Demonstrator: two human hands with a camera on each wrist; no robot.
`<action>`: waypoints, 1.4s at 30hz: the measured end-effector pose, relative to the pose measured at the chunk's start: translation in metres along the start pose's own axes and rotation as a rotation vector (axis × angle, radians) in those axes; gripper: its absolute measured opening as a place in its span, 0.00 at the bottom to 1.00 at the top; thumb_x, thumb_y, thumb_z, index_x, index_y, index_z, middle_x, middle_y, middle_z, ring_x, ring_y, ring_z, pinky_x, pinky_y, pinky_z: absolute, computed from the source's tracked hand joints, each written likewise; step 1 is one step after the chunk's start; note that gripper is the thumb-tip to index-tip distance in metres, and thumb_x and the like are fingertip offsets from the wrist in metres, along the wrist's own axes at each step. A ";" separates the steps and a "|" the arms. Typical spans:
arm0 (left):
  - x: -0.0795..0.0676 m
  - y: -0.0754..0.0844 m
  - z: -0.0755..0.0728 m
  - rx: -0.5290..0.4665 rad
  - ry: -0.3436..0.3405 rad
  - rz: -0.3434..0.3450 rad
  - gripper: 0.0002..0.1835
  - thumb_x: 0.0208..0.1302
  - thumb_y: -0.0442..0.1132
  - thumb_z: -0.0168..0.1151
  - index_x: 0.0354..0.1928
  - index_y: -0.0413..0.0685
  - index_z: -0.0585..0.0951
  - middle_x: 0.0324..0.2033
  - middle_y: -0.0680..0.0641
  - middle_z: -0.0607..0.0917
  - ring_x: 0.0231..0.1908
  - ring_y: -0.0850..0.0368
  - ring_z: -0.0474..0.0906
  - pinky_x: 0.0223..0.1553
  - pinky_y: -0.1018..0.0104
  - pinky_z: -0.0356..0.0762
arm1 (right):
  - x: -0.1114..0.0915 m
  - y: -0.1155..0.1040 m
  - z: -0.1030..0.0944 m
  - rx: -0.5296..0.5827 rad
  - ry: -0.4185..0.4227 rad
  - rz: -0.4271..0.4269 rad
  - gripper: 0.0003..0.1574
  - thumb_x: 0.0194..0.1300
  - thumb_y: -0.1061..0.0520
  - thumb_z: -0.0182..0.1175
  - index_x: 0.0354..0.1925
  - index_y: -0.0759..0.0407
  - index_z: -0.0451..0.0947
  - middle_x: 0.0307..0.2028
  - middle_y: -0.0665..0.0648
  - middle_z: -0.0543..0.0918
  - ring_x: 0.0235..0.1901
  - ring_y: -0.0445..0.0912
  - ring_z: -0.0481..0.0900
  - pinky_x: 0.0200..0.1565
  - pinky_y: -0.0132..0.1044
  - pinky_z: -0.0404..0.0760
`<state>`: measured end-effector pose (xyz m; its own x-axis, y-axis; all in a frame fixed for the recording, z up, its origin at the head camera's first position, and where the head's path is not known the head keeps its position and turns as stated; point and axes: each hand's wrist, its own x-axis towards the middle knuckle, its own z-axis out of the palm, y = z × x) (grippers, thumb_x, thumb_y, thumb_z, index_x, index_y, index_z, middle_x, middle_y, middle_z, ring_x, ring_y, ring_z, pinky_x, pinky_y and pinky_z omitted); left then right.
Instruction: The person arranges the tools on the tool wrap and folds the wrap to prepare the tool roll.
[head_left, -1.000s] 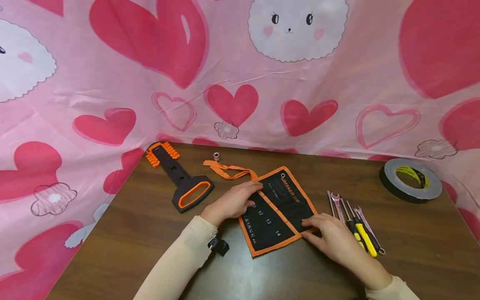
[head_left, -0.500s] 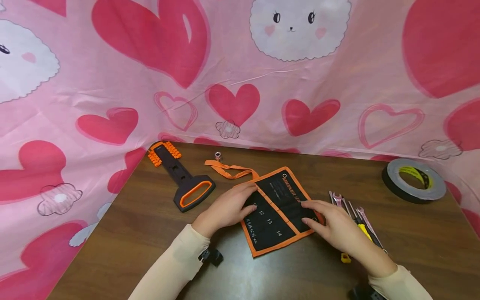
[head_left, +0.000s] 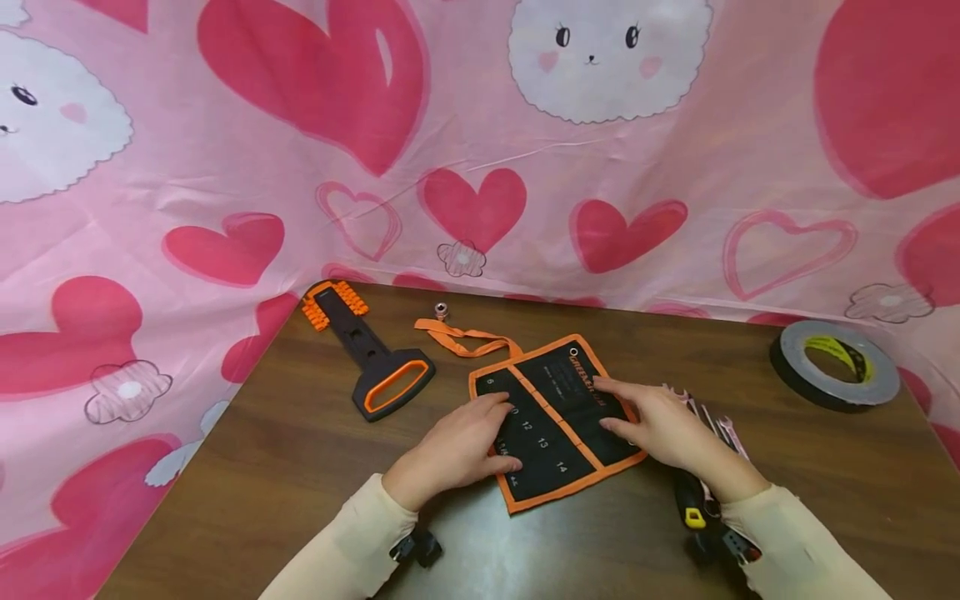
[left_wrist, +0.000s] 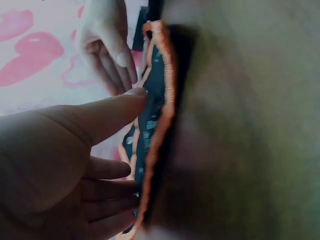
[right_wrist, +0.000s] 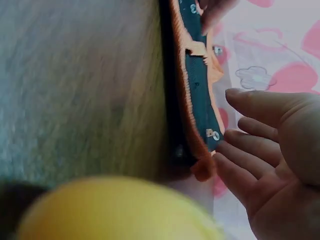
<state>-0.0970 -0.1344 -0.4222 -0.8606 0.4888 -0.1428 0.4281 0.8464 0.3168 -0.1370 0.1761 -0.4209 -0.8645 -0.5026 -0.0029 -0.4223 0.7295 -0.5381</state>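
A black tool pouch (head_left: 536, 479) with orange trim and printed numbers lies spread on the brown table in the head view. My left hand (head_left: 457, 450) rests on its left part, fingers loosely bent and thumb apart. In the left wrist view the left thumb and fingertips (left_wrist: 127, 170) touch the pouch's face. Across the pouch's right side lies my right hand (head_left: 660, 421), thumb and fingers spread apart. The right wrist view shows the right fingers extended beside the pouch's corner eyelet, pinching nothing. An orange tie strap (head_left: 468, 343) trails from the pouch's back left.
Several wrenches (head_left: 731, 435) and a black screwdriver with a yellow end (head_left: 690, 500) lie partly hidden beneath the right forearm. A tape roll (head_left: 836, 367) sits at right. A black-and-orange handled tool (head_left: 367, 358) and a small metal socket (head_left: 441, 311) lie at back left.
My right hand has let go of the pouch's right corner and moved up along that side. My left hand has slid down the left side toward the near corner, uncovering the number 6.
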 end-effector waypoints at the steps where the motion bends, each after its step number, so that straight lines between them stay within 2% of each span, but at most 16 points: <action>1: 0.001 0.000 0.002 0.011 -0.007 0.007 0.44 0.68 0.60 0.75 0.75 0.39 0.74 0.77 0.39 0.73 0.76 0.44 0.72 0.76 0.49 0.74 | 0.001 0.001 0.001 0.003 -0.009 -0.003 0.35 0.71 0.52 0.74 0.71 0.59 0.80 0.65 0.69 0.85 0.62 0.64 0.85 0.62 0.69 0.80; 4: 0.002 0.000 0.007 0.020 -0.018 0.015 0.45 0.66 0.60 0.76 0.75 0.40 0.74 0.77 0.39 0.73 0.77 0.45 0.71 0.76 0.51 0.73 | 0.003 0.005 0.005 0.004 -0.028 -0.012 0.32 0.72 0.53 0.73 0.70 0.61 0.81 0.64 0.70 0.86 0.62 0.63 0.86 0.60 0.65 0.84; 10: 0.004 -0.002 0.009 -0.005 -0.016 0.010 0.44 0.64 0.60 0.78 0.74 0.41 0.75 0.77 0.39 0.73 0.76 0.46 0.72 0.76 0.50 0.74 | 0.003 0.008 0.010 -0.016 -0.016 -0.016 0.28 0.70 0.56 0.73 0.66 0.62 0.84 0.62 0.69 0.87 0.62 0.64 0.86 0.62 0.65 0.83; 14: 0.005 -0.004 0.010 -0.016 -0.017 0.020 0.44 0.64 0.59 0.78 0.73 0.40 0.75 0.77 0.39 0.73 0.76 0.45 0.72 0.76 0.51 0.73 | 0.003 0.007 0.011 -0.007 -0.014 -0.003 0.26 0.70 0.58 0.73 0.64 0.62 0.85 0.61 0.68 0.88 0.59 0.63 0.88 0.60 0.63 0.85; 20: 0.006 -0.008 0.006 -0.029 -0.021 0.033 0.45 0.64 0.57 0.79 0.74 0.38 0.74 0.77 0.38 0.72 0.76 0.44 0.71 0.77 0.50 0.72 | 0.003 0.008 0.014 -0.012 0.009 -0.007 0.24 0.68 0.59 0.75 0.61 0.62 0.86 0.59 0.65 0.89 0.56 0.60 0.89 0.58 0.61 0.87; 29: 0.008 -0.010 0.001 -0.057 -0.026 0.045 0.46 0.64 0.57 0.80 0.75 0.38 0.73 0.77 0.39 0.72 0.77 0.44 0.70 0.77 0.50 0.71 | 0.002 0.007 0.017 -0.052 0.061 -0.039 0.24 0.66 0.61 0.76 0.59 0.63 0.86 0.58 0.64 0.89 0.58 0.60 0.87 0.60 0.62 0.85; 42: 0.017 -0.019 -0.003 -0.075 -0.047 0.044 0.48 0.65 0.59 0.78 0.78 0.40 0.71 0.77 0.40 0.72 0.76 0.44 0.71 0.77 0.48 0.72 | 0.001 0.003 0.019 -0.051 0.075 -0.021 0.24 0.65 0.59 0.77 0.58 0.62 0.87 0.54 0.62 0.89 0.49 0.54 0.87 0.55 0.58 0.88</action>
<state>-0.1206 -0.1432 -0.4276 -0.8269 0.5357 -0.1708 0.4416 0.8068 0.3926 -0.1341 0.1691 -0.4388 -0.8725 -0.4833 0.0723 -0.4523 0.7427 -0.4938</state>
